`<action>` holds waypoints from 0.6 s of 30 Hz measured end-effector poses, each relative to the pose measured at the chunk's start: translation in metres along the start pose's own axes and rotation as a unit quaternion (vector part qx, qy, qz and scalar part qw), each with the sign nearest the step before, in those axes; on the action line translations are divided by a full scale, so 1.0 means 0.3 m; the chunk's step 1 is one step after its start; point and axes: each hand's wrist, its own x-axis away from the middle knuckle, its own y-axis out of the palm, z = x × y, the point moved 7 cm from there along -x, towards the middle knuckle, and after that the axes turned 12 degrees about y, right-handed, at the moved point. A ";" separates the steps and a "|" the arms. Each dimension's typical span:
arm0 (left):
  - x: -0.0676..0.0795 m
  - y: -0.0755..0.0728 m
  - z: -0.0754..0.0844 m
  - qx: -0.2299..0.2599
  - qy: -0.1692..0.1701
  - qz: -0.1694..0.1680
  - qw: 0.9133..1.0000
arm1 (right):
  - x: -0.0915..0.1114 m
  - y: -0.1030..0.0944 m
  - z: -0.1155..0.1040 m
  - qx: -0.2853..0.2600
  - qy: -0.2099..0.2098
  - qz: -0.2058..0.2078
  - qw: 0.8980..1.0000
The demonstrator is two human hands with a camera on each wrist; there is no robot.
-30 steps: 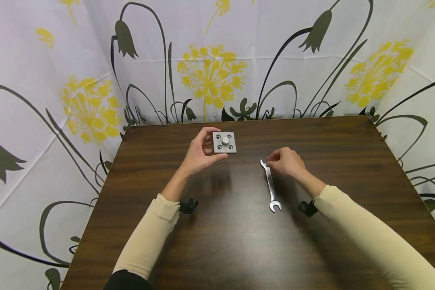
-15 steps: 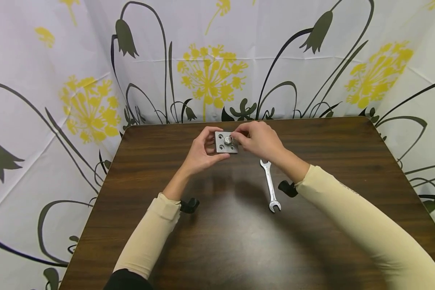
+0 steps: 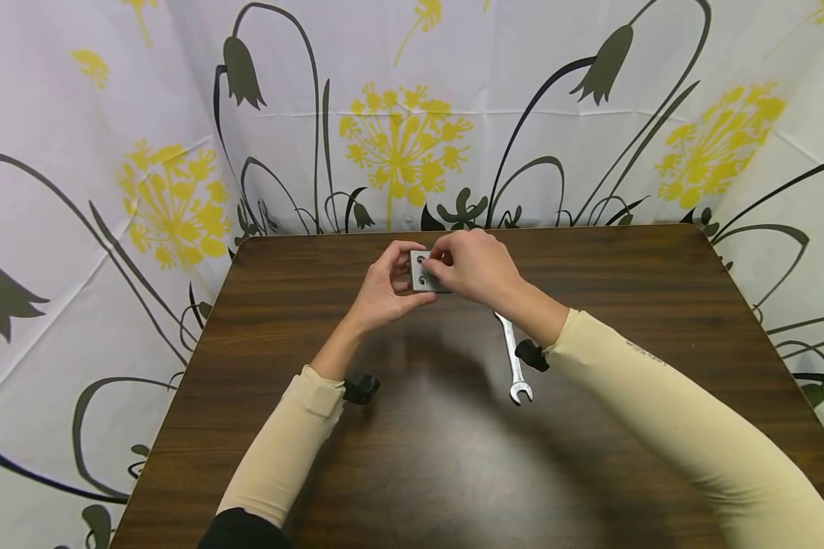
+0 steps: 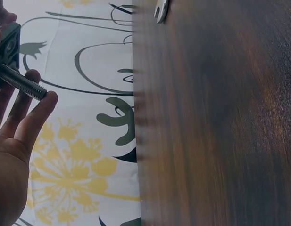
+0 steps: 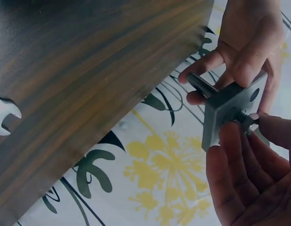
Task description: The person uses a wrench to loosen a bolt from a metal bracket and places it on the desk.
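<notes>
My left hand [image 3: 379,290] grips a square grey metal plate [image 3: 417,280] by its edges, above the table's far part. Holes show near the plate's corners. A bolt [image 4: 25,84] passes through the plate, its threaded shank sticking out behind, near the left fingertips in the left wrist view. At the front face my right hand [image 3: 479,265] pinches the bolt head [image 5: 250,121] between thumb and fingers. In the head view the right fingers hide the head. A double open-ended wrench [image 3: 511,354] lies on the table below the right forearm, its upper end partly covered.
The dark wooden table [image 3: 412,457] ends just beyond the hands. Behind it hangs a white curtain [image 3: 412,61] with yellow and grey flowers. A black wrist camera [image 3: 362,390] sits under the left wrist and another wrist camera [image 3: 532,355] under the right.
My right hand has moved from beside the wrench up and left to the plate, then onto the bolt head. The left hand keeps its hold, shifting slightly right.
</notes>
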 end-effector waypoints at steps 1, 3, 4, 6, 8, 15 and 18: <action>-0.001 0.002 0.009 -0.001 0.000 -0.001 1.000 | 0.001 -0.001 -0.003 0.006 -0.004 -0.003 1.000; -0.001 0.004 0.012 -0.004 0.000 -0.001 1.000 | 0.005 -0.002 -0.012 0.019 -0.018 -0.008 1.000; -0.001 0.003 0.013 -0.005 0.000 -0.001 1.000 | 0.008 -0.002 -0.016 0.028 -0.026 -0.010 0.999; 0.000 0.003 0.013 -0.006 0.000 0.002 1.000 | 0.016 -0.003 -0.025 0.043 -0.043 -0.014 0.998; 0.002 0.001 0.010 -0.006 0.000 0.004 1.000 | 0.023 -0.003 -0.031 0.054 -0.056 -0.017 0.997; 0.001 0.006 0.008 -0.004 0.003 0.003 1.000 | 0.023 -0.016 -0.021 0.062 -0.029 0.009 0.998; -0.002 0.008 0.013 -0.005 0.007 0.000 1.000 | 0.018 -0.015 -0.017 0.072 -0.026 0.015 0.997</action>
